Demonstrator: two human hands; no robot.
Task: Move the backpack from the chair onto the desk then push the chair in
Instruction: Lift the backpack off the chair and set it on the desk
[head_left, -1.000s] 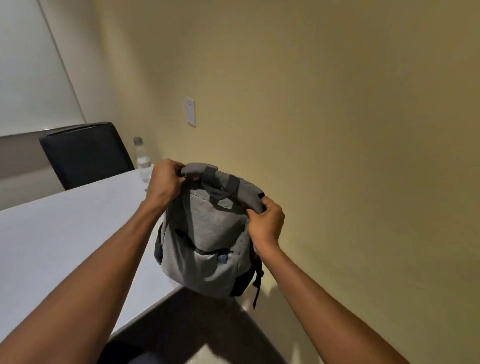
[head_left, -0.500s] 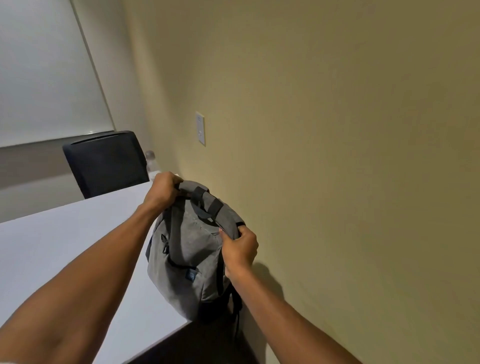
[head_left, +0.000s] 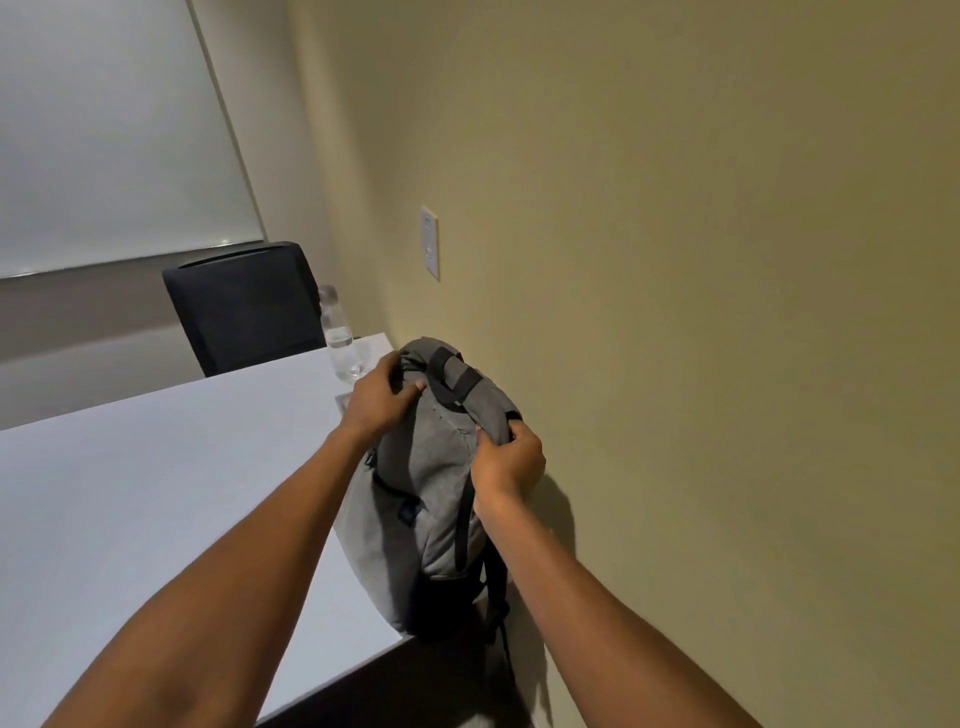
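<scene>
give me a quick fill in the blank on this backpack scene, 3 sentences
1. Both hands hold the grey ____ at its top.
2. The left hand and right hand keep it on the white ____, near the corner by the wall.
3. Behind the left hand a clear ____ stands in front of the black chair.

Missing words: backpack; desk; bottle

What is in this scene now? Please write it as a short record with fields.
place: white desk beside a yellow wall
backpack: grey, upright at the desk's right edge, next to the wall
left hand: grips the backpack's top
right hand: grips the backpack's top, wall side
bottle: clear, stands at the far corner
chair: black, behind the desk's far side
task stage: backpack at the desk, hands not yet released
</scene>
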